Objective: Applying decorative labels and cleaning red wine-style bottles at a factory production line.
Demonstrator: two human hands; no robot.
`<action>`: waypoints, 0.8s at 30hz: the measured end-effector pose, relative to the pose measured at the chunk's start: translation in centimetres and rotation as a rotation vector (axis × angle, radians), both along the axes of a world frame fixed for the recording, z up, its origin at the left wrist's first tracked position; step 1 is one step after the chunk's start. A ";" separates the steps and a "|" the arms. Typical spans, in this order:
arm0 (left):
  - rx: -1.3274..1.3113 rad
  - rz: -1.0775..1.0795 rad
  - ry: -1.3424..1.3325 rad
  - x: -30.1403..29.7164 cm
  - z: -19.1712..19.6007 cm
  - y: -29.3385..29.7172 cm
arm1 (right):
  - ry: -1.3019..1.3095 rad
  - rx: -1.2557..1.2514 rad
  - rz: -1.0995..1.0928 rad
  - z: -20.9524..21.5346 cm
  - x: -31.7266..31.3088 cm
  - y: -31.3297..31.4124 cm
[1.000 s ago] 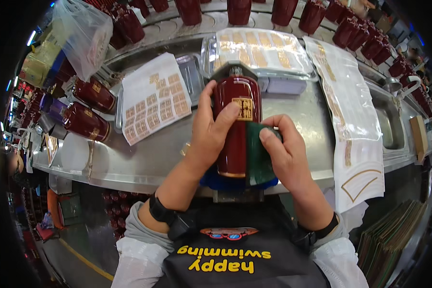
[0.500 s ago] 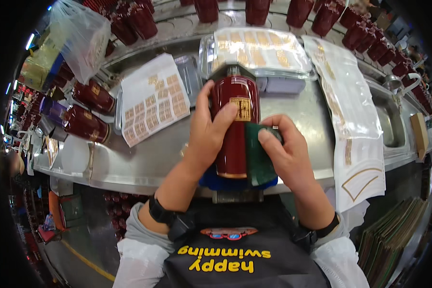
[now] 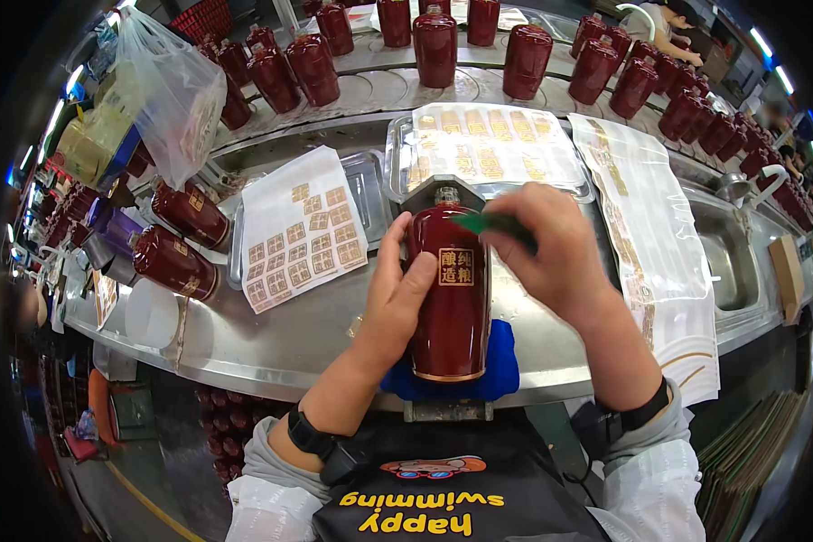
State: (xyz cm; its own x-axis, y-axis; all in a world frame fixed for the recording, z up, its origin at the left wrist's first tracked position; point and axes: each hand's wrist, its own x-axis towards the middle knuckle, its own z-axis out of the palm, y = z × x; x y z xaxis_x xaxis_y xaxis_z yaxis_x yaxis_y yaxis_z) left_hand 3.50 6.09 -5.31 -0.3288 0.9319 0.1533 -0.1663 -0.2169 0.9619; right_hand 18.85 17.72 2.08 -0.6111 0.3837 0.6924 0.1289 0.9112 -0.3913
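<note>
A dark red glazed bottle (image 3: 450, 330) lies on a blue cloth (image 3: 504, 361), its neck pointing away from me. A square gold label sits on its upper face. My left hand (image 3: 396, 298) is wrapped around the bottle's left side, thumb beside the label. Above the bottle's right shoulder, my right hand (image 3: 551, 248) grips a flat green scraper (image 3: 468, 222), seen nearly edge-on. The scraper's tip is at the bottle's shoulder; I cannot tell whether it touches. Most of the scraper is hidden behind my fingers.
Left of the bottle, a sheet of gold labels (image 3: 303, 230) rests on a metal tray. Another label sheet (image 3: 488, 135) lies on the tray ahead. Long label strips (image 3: 646, 244) hang over the right edge. Two red bottles (image 3: 173, 262) lie at left; a conveyor (image 3: 370, 86) carries several more.
My right hand has lifted the green scraper from the bottle's lower right side toward its shoulder. My left hand still holds the bottle. The view has tilted upward.
</note>
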 end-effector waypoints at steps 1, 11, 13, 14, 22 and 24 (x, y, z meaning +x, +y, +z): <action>0.007 -0.042 -0.096 0.0 0.1 -0.3 | -0.072 0.172 -0.005 -0.1 0.1 -1.0; -0.004 0.001 0.003 -0.5 -1.1 -2.1 | -0.173 -0.277 0.193 1.6 -1.4 -0.3; 0.015 0.055 0.095 -0.1 -1.1 -2.4 | -0.179 -0.291 0.325 0.7 -1.3 0.0; 0.005 0.063 0.125 0.1 -0.7 -2.7 | -0.060 -0.410 0.187 -0.3 -1.7 0.7; 0.188 0.208 0.638 -0.7 -0.3 -4.6 | -0.150 -0.511 0.589 -1.6 3.7 -2.1; 0.371 0.126 1.189 -1.9 0.0 -4.3 | -0.023 -0.585 0.085 -2.8 3.5 -1.0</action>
State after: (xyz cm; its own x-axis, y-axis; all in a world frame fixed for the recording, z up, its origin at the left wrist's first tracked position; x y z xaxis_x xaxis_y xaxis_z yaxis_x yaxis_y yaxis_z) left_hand 1.61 1.75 -5.27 0.1098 0.7410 0.6625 0.8036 -0.4584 0.3795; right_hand 22.36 16.69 -0.72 -0.6689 0.6467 0.3666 0.0789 0.5521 -0.8300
